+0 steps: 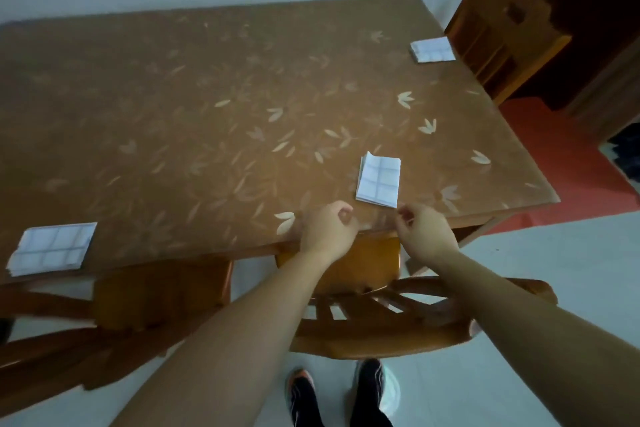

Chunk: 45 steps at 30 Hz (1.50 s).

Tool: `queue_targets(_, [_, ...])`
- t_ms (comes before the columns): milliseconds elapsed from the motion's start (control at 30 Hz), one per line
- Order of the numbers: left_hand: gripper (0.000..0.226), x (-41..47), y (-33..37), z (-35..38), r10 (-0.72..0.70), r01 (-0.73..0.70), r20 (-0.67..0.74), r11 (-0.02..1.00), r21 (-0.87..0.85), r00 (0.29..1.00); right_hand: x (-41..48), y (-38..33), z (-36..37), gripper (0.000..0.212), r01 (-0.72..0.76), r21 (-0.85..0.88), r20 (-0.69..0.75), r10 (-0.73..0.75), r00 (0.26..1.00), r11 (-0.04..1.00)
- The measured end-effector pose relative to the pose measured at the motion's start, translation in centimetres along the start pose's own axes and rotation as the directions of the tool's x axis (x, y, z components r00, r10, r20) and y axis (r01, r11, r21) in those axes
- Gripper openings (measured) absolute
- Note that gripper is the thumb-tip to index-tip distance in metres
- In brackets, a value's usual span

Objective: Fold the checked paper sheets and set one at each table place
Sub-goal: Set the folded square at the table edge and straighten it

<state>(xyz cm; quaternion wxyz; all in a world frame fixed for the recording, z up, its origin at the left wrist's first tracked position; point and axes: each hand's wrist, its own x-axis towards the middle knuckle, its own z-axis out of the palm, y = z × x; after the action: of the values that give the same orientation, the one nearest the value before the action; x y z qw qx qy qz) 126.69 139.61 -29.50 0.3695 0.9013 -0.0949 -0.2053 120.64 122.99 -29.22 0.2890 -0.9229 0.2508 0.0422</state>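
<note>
Squaring the near place setting
With left hand (327, 230) and right hand (424, 234) curled, empty, at the 6 o'clock edge of the desk (173, 114), nudge the folded checked sheet (378, 180), just beyond at 12 o'clock, square to that edge.

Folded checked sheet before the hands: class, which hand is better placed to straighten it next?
Probably the right hand: it lies by the sheet's near corner; the left hand sits further left.

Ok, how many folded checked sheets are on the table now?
3. The near sheet lies by the table edge ahead, the left sheet at the near left edge, the far sheet at the far right corner. More may sit past the frame's left edge.
</note>
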Motion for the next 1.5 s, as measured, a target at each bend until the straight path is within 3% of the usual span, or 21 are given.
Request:
queue_targets(267, [0.031, 5.6, 0.3, 4.1, 0.011, 0.019, -0.209, 0.990, 0.139, 0.978, 6.1, 1.9, 2.6, 0.028, 0.054, 0.063, -0.050, -0.050, 0.997, 0.997])
queue_targets(600, [0.020, 7.3, 1.6, 5.7, -0.062, 0.097, -0.288, 0.990, 0.107, 0.956, 7.4, 2.5, 2.9, 0.032, 0.048, 0.140, -0.041, -0.043, 0.998, 0.989])
queue_targets(767, [0.024, 6.0, 0.2, 5.3, -0.074, 0.107, -0.301, 0.989, 0.097, 0.951, 7.0, 2.4, 3.2, 0.031, 0.081, 0.155, 0.007, -0.084, 0.996, 0.985])
queue_targets(1067, [0.023, 3.7, -2.3, 2.9, -0.103, 0.130, -0.230, 0.986, 0.106, 0.968, 6.1, 2.2, 3.5, 0.035, 0.272, 0.111, 0.144, -0.286, 0.947, 0.956])
queue_targets(1500, [0.017, 1.2, -4.0, 2.7, -0.133, 0.141, -0.263, 0.990, 0.013, 0.956, 5.5, 1.9, 3.6, 0.039, 0.376, 0.099, 0.221, -0.389, 0.894, 0.921])
